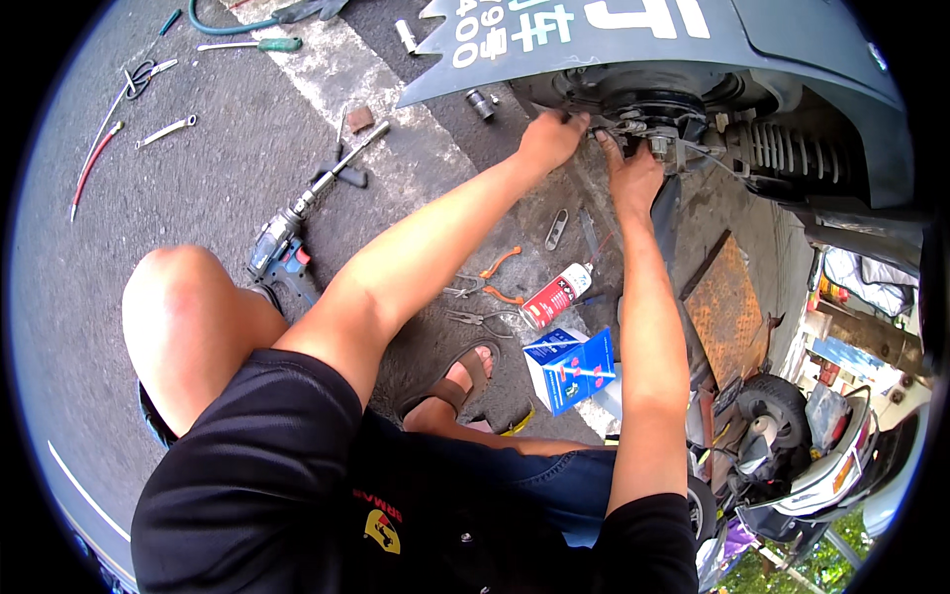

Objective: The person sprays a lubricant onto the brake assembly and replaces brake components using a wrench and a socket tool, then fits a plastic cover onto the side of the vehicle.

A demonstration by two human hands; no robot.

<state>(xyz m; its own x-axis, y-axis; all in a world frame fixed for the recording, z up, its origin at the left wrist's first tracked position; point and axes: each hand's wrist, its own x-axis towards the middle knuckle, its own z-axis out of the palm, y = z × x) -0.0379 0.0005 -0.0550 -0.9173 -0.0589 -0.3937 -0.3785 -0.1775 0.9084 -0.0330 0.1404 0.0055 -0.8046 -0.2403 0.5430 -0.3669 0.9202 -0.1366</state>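
Observation:
Under a grey vehicle body panel (pixel 554 45), both my hands reach into the hub and brake parts of a wheel assembly (pixel 653 109). My left hand (pixel 551 141) is closed, its thumb and fingertips pinched at the near-left edge of the assembly. Close beside it, my right hand (pixel 634 180) has its fingers curled up against the metal parts near a bolt. Whatever lies between the fingertips of either hand is too small and dark to make out. A ribbed shock absorber spring (pixel 792 153) sits to the right of my hands.
A cordless impact wrench (pixel 280 246) with a long extension lies left of my arms. Between my arms are a spray can (pixel 556 295), a blue box (pixel 584 371), pliers (pixel 480 319) and orange-handled cutters (pixel 503 262). A rusty plate (pixel 727 307) and a scooter (pixel 821 475) stand right.

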